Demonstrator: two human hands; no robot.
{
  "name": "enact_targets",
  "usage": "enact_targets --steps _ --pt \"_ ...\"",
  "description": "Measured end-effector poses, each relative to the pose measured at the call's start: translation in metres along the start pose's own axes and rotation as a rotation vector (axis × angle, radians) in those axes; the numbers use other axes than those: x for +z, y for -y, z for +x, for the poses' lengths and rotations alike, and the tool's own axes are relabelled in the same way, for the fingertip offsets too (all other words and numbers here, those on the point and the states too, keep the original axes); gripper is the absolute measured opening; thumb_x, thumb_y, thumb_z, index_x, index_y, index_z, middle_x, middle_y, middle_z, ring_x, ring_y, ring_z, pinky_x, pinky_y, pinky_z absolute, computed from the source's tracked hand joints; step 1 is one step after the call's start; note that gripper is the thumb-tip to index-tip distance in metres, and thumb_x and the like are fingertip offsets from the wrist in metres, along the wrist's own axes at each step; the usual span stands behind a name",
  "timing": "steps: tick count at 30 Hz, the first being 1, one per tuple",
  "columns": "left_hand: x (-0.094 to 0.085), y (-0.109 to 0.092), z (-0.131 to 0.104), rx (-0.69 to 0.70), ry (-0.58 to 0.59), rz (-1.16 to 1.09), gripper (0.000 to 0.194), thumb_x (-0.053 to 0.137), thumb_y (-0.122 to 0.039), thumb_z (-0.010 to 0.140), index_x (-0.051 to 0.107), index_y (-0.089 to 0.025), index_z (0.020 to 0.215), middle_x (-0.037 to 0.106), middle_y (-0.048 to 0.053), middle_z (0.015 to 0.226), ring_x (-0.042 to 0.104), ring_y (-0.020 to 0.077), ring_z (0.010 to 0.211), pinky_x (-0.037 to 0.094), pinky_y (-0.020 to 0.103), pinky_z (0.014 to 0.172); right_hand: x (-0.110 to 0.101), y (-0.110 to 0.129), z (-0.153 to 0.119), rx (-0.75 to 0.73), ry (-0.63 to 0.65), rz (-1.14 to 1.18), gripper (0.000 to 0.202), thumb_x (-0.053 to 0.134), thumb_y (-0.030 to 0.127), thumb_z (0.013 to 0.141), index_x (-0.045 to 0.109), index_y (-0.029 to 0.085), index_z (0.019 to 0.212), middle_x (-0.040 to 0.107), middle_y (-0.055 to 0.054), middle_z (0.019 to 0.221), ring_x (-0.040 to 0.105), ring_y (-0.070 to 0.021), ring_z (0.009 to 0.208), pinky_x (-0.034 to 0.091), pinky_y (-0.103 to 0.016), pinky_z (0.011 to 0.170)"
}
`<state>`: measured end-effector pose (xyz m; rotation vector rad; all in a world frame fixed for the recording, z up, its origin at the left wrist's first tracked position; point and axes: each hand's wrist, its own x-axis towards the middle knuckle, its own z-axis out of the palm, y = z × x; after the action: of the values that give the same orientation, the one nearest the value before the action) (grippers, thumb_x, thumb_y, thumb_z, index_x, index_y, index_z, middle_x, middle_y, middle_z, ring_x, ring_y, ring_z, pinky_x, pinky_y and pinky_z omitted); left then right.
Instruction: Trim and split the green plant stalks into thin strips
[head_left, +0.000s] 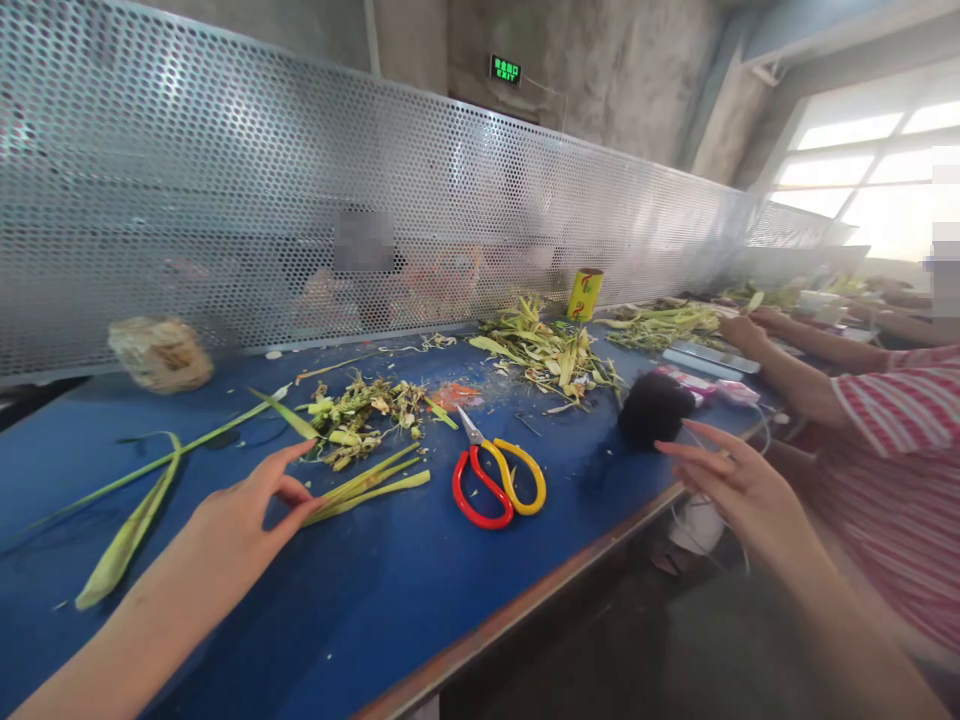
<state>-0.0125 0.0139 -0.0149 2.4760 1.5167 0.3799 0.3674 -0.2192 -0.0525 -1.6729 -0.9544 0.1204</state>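
My left hand reaches in from the lower left, its thumb and a finger closed on the ends of several thin yellow-green stalks on the blue table. Its index finger points towards a heap of plant scraps. To the right of the stalks lie scissors with one red and one yellow handle, their blades slightly apart. My right hand hovers by the table's right edge, fingers extended and apart, with nothing visible in them. Close to its fingertips is a dark round object.
Long leaves lie at left, near a wrapped bundle. More scraps and a yellow container stand before the perforated metal screen. At right, a person in a striped shirt handles stalks. Pinkish packets lie nearby.
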Motion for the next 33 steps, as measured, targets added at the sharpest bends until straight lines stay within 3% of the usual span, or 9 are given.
enact_targets --steps 5,10,12,15,19,22,25,29,33 --pt "0.002 0.001 0.001 0.015 0.008 -0.004 0.055 0.033 -0.044 0.075 0.034 -0.020 0.124 0.065 -0.001 0.086 0.061 0.0181 0.066 0.039 0.026 0.070 0.014 0.000 0.016 -0.388 0.200 -0.636 0.042 0.046 0.026 0.081 0.044 0.024 0.123 0.064 -0.006 0.106 0.057 -0.0228 0.095 0.044 -0.040 0.081" --pt "0.003 0.002 0.002 0.018 0.015 0.008 0.057 0.032 -0.045 0.075 0.033 -0.018 0.125 0.065 0.000 0.087 0.061 0.0189 0.068 0.040 0.027 0.071 0.034 0.015 0.047 -0.587 0.354 -1.030 0.038 0.039 0.013 0.082 0.051 0.014 0.117 0.066 -0.007 0.078 0.056 -0.0214 0.078 0.042 -0.036 0.074" --pt "0.003 0.003 0.003 0.012 0.023 0.010 0.057 0.032 -0.044 0.074 0.034 -0.018 0.125 0.065 0.000 0.087 0.061 0.0188 0.068 0.040 0.027 0.071 0.034 0.032 0.063 -0.635 0.277 -1.047 0.036 0.040 0.013 0.081 0.052 0.014 0.115 0.065 -0.007 0.078 0.056 -0.0211 0.077 0.042 -0.034 0.073" --pt "0.004 0.003 0.004 0.013 0.018 0.003 0.058 0.032 -0.045 0.074 0.034 -0.018 0.124 0.065 0.000 0.086 0.061 0.0194 0.070 0.039 0.028 0.073 0.024 0.062 0.089 -0.645 -0.037 -0.901 0.034 0.045 0.017 0.079 0.053 0.014 0.112 0.066 -0.006 0.083 0.056 -0.0224 0.083 0.042 -0.035 0.078" --pt "0.004 0.000 0.004 0.014 0.010 -0.010 0.061 0.032 -0.049 0.071 0.034 -0.019 0.124 0.065 0.000 0.085 0.061 0.0210 0.071 0.039 0.029 0.073 0.006 0.090 0.115 -0.480 -0.220 -0.769 0.035 0.051 0.019 0.075 0.054 0.015 0.109 0.067 -0.005 0.079 0.058 -0.0206 0.074 0.044 -0.036 0.074" --pt "0.004 0.000 0.002 0.019 0.018 -0.005 0.061 0.031 -0.048 0.072 0.034 -0.018 0.124 0.065 0.001 0.086 0.062 0.0217 0.073 0.039 0.030 0.075 0.001 0.091 0.124 -0.364 -0.208 -0.810 0.035 0.049 0.018 0.075 0.056 0.013 0.109 0.067 -0.008 0.081 0.061 -0.0209 0.074 0.045 -0.034 0.071" --pt "0.004 0.001 0.001 0.031 0.027 0.000 0.059 0.030 -0.047 0.073 0.033 -0.018 0.125 0.065 0.001 0.088 0.061 0.0217 0.074 0.038 0.031 0.076 0.002 0.079 0.123 -0.336 -0.080 -0.902 0.043 0.047 0.009 0.072 0.053 0.009 0.114 0.068 -0.011 0.086 0.062 -0.0243 0.082 0.046 -0.036 0.074" --pt "0.004 0.002 0.001 0.023 0.018 0.019 0.059 0.030 -0.047 0.072 0.035 -0.019 0.124 0.065 0.001 0.087 0.061 0.0224 0.074 0.039 0.032 0.076 0.001 0.055 0.099 -0.511 0.096 -0.908 0.048 0.038 0.009 0.075 0.048 0.008 0.122 0.064 -0.014 0.106 0.062 -0.0251 0.091 0.047 -0.039 0.080" --pt "0.007 0.005 0.003 0.058 0.018 0.020 0.057 0.031 -0.047 0.073 0.035 -0.020 0.124 0.065 0.000 0.087 0.061 0.0222 0.075 0.039 0.031 0.077 -0.016 0.032 0.057 -0.578 0.180 -0.800 0.040 0.032 0.014 0.078 0.054 0.016 0.112 0.068 -0.007 0.098 0.063 -0.0220 0.090 0.050 -0.037 0.079"
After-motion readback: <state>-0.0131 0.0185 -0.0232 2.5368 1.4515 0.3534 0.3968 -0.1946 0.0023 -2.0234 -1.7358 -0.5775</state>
